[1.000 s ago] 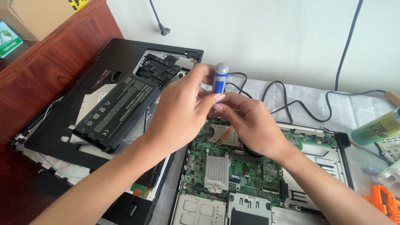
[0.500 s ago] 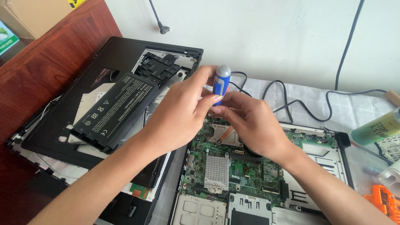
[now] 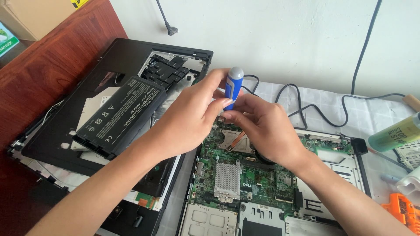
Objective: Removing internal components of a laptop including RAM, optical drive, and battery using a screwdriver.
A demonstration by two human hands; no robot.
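— Blue plastic with a grey cap: that is the screwdriver [image 3: 233, 85] handle, standing nearly upright over the top edge of the green circuit board [image 3: 245, 175]. Its tip is hidden behind the fingers.

— Who has hold of it?

— Both hands. The left hand [image 3: 192, 116] comes in from the lower left and pinches the handle between thumb and forefinger, up near the cap. The right hand [image 3: 262, 126] curls its fingers around the lower part of the tool, the thumb pressed against the handle just below the left thumb (the two thumbs look to be touching).

— And beneath them?

— The circuit board sits inside an opened laptop base [image 3: 337, 161]. A copper-coloured heat pipe [image 3: 234, 140] lies just under the right hand, and a silver finned block [image 3: 226, 179] is lower down on the board.

— What lies to the left?

— A black laptop cover [image 3: 118, 57] turned upside down, just beside the base, with a black battery pack [image 3: 120, 116] resting tilted on top of it. Both lie partly on a reddish wooden surface [image 3: 57, 57].

— To the right?

— Black cables [image 3: 319, 111] loop over a white cloth [image 3: 372, 113] behind the base. A green bottle [image 3: 393, 133] lies on its side at the right edge, well apart from the hands, and an orange tool [image 3: 402, 209] shows in the lower right corner.
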